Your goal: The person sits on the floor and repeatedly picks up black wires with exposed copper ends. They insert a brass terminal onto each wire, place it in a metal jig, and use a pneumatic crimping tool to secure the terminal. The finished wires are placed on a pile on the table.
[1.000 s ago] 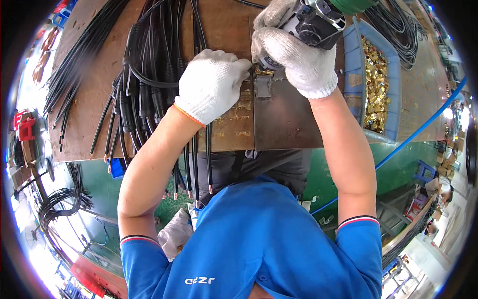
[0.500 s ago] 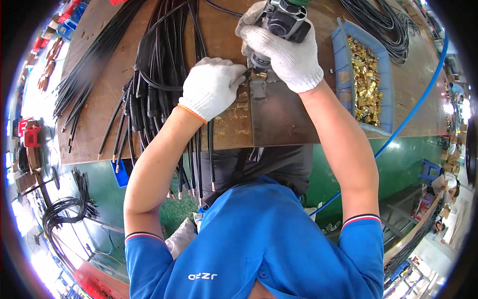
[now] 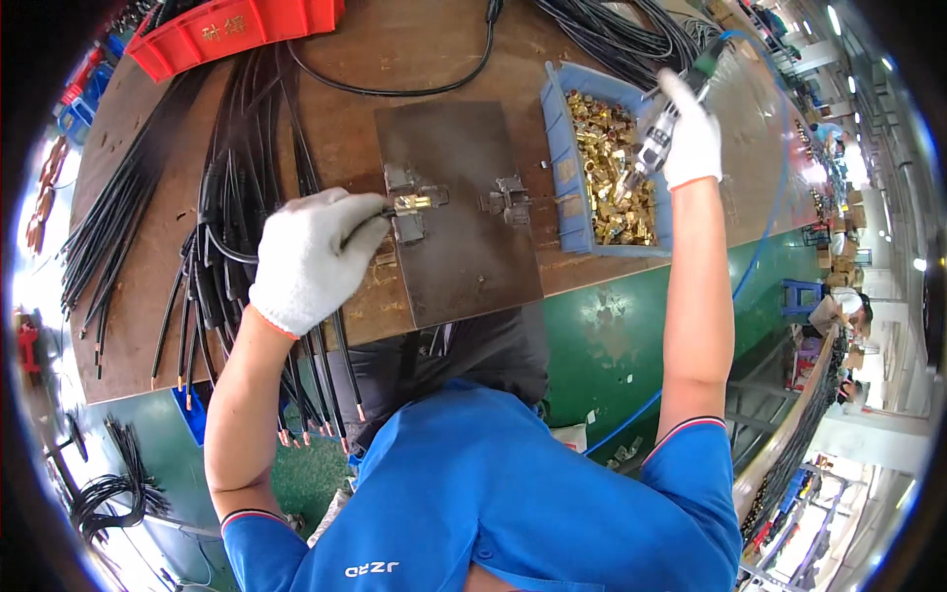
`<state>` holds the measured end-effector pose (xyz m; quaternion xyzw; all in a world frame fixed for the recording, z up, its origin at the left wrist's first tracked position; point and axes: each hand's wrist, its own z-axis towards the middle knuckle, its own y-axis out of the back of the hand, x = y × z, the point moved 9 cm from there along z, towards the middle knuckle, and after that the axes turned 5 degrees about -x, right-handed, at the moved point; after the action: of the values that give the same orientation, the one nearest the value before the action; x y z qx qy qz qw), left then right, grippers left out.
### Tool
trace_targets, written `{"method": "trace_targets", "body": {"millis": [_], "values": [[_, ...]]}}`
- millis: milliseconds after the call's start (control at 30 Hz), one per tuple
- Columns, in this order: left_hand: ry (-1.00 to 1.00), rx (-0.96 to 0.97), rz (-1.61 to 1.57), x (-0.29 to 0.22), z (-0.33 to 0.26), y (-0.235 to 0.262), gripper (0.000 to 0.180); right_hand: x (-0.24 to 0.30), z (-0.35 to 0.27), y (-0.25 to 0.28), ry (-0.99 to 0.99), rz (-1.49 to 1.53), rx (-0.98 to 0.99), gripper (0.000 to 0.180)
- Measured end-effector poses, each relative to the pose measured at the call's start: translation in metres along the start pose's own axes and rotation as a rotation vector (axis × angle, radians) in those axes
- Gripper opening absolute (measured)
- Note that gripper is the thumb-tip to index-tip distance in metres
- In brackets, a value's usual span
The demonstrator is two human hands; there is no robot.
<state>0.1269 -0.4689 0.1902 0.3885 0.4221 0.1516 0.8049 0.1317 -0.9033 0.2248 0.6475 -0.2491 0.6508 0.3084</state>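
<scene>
My gloved left hand point(image 3: 321, 252) pinches the end of a black cable at the left side of a dark metal plate point(image 3: 459, 266). At the cable's tip, a brass fitting point(image 3: 414, 201) rests in a small metal holder on the plate; most of the gripped cable is hidden by the glove. My gloved right hand point(image 3: 695, 143) is wrapped round a silver and green air-powered driver point(image 3: 656, 143). The driver's nose points down and left over a blue bin point(image 3: 564, 148) full of loose brass fittings point(image 3: 607, 158).
Black cables point(image 3: 232, 187) with bare copper ends lie in bundles at left, some hanging over the table edge. A red bin point(image 3: 237, 30) stands at the far left. Coiled cables point(image 3: 631, 35) lie beyond the blue bin. A blue hose point(image 3: 760, 247) trails at right.
My right hand has lifted the driver off the fitting and swung it right, over the blue bin. The left hand still pinches the cable. The view has shifted, bringing the red bin in.
</scene>
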Motion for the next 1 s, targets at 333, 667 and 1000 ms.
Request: {"method": "trace_targets", "body": {"millis": [333, 667, 1000], "values": [[-0.027, -0.042, -0.016, -0.009, -0.001, -0.002, 0.018, -0.087, 0.053, 0.047, -0.078, -0.395, 0.0, 0.035], [-0.083, -0.026, 0.02, -0.022, -0.003, -0.005, 0.02, 0.009, -0.12, -0.053, 0.526, -0.449, 0.255, 0.034], [-0.121, -0.079, -0.03, -0.025, -0.01, 0.001, 0.019, -0.051, -0.221, -0.147, 0.149, -0.079, 0.807, 0.023]]}}
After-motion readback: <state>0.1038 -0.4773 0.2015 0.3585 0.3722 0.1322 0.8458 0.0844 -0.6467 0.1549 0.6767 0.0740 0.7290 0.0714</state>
